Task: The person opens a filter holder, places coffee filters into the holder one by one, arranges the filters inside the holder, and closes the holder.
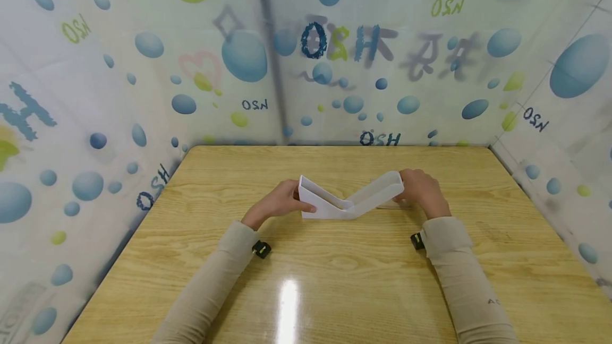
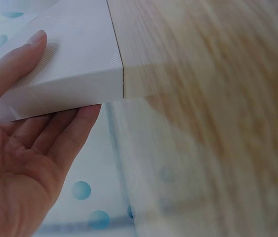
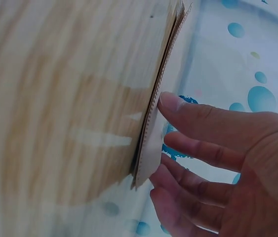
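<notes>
A white open-topped holder [image 1: 325,207], V-shaped as seen from above, stands on the table, its right arm slanting up and away. My left hand [image 1: 283,199] grips its left end; in the left wrist view the thumb lies on the textured white face [image 2: 82,47] and the fingers curl beneath. Behind the holder's right end is my right hand [image 1: 423,189], its fingertips partly hidden. The right wrist view has this hand's thumb and fingers around the edge of a thin flat packet [image 3: 151,153] with serrated edges, lying at the table surface.
The wooden table [image 1: 334,259] has a glossy top with a bright light reflection near the front. A patterned curtain-like wall [image 1: 296,89] surrounds it at the back and both sides. Small black devices [image 1: 261,249] sit at both sleeve cuffs.
</notes>
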A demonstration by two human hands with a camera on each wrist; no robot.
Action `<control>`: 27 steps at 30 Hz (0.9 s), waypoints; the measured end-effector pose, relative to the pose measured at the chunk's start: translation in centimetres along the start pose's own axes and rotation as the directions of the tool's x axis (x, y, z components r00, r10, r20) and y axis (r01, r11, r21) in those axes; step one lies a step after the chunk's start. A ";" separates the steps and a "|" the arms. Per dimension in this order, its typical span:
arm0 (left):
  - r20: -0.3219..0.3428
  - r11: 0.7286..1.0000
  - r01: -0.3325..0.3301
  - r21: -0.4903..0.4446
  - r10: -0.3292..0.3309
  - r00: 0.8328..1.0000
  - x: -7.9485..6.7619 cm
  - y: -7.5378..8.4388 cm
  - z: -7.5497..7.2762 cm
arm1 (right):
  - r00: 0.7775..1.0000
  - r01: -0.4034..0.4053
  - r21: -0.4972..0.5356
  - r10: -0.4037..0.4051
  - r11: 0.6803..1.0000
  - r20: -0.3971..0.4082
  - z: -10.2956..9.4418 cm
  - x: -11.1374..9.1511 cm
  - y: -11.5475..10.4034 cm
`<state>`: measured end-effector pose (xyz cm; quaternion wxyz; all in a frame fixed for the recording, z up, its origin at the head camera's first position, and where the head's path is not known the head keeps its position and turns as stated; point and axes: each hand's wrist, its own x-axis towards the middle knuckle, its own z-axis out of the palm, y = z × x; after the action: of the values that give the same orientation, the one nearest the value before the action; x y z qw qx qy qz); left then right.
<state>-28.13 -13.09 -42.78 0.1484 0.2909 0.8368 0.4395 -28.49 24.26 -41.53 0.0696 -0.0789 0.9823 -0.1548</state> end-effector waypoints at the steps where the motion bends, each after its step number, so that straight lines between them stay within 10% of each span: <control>1: -0.002 1.000 0.001 0.000 -0.001 1.000 0.0 0.0 0.0 | 1.000 0.004 0.004 -0.004 1.000 -0.001 0.0 0.0 0.0; 27: -0.009 1.000 0.015 0.004 -0.015 1.000 0.1 0.0 0.1 | 0.999 0.032 0.000 -0.032 1.000 -0.016 0.1 0.2 -0.7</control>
<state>-28.12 -12.97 -42.87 0.1473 0.2829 0.8405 0.4380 -28.54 23.60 -41.40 0.0592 -0.0931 0.9815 -0.1564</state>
